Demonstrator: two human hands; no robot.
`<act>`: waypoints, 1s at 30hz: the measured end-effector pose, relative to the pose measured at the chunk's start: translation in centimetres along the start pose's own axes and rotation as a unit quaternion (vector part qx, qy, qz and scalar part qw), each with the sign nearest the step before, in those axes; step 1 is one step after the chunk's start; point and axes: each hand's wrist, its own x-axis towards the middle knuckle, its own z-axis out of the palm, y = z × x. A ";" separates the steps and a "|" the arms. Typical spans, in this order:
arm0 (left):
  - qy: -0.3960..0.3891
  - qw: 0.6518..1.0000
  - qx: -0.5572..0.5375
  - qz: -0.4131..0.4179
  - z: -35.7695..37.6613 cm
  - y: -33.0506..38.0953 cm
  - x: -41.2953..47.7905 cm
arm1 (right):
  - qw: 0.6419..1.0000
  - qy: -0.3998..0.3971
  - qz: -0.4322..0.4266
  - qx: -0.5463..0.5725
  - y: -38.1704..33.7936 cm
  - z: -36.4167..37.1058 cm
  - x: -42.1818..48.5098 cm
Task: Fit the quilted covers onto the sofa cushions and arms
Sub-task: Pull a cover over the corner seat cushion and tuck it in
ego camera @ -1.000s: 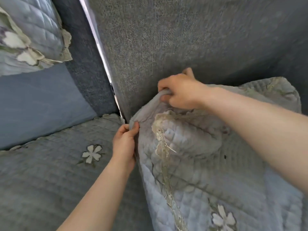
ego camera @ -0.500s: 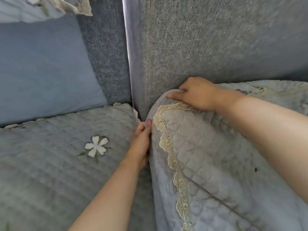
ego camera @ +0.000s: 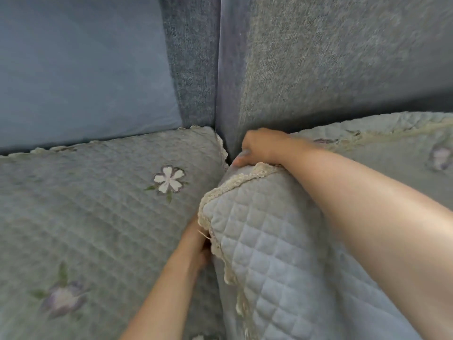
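A pale blue quilted cover (ego camera: 264, 241) with a cream lace edge lies bunched over the right seat cushion. My right hand (ego camera: 262, 147) grips its back corner, pressed against the grey backrest (ego camera: 318, 57) at the gap between the cushions. My left hand (ego camera: 196, 244) sits low in the gap between the two seats, its fingers curled around the cover's lace side edge and partly hidden under it. The left seat cushion wears a fitted quilted cover (ego camera: 98, 204) with embroidered flowers.
A plain blue back pillow (ego camera: 81, 69) leans behind the left seat. The grey woven sofa back (ego camera: 193, 57) shows between the pillow and the right backrest. More quilted cover with a flower (ego camera: 438, 155) lies at the far right.
The view shifted left and down. My right hand pushed the cover's corner toward the backrest. My left hand slid toward me along the side edge, down into the gap.
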 end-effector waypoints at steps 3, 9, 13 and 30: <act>-0.094 0.995 0.024 0.000 -1.8 0.7 1.9 | 0.999 -0.034 0.001 0.017 -0.4 0.5 1.2; -0.138 0.990 -0.004 -0.016 -1.0 0.6 2.9 | 0.997 -0.019 -0.065 0.043 3.0 0.1 1.0; -0.099 0.993 0.039 0.049 0.6 1.6 4.7 | 0.999 0.044 -0.020 0.010 4.6 -0.2 2.1; -0.106 0.982 0.156 0.012 2.6 3.5 6.8 | 0.923 0.372 -0.049 0.091 7.8 0.6 -3.3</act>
